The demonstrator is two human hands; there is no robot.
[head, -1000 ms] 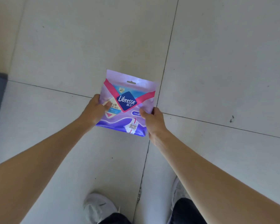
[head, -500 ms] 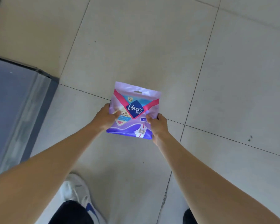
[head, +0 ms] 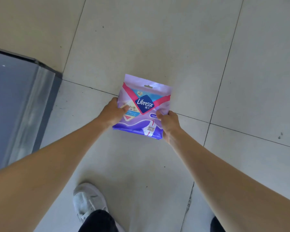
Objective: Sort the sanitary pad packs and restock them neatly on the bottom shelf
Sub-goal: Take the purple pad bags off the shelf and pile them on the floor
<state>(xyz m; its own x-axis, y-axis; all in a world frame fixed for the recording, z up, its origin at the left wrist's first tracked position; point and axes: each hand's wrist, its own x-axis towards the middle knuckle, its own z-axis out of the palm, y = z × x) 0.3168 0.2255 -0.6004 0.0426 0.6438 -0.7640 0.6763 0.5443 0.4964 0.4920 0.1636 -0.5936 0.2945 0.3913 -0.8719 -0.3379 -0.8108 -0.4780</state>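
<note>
At the left edge of the frame one smooth grey slab (head: 13, 106) with a paler glossy lip is cut off; I can't tell what it is. One white sneaker (head: 89, 201) shows at lower centre-left, its heel hidden under my dark trouser leg (head: 97, 221). My left hand (head: 111, 113) grips the left edge of the single pad pack (head: 143, 108), thumb on its front. The pack is a glossy purple plastic pouch with a pink V and a blue diamond logo. It is held mid-frame above the pale tiled floor (head: 157, 39). My right hand (head: 169, 124) pinches its right edge, fingers hidden behind.
</note>
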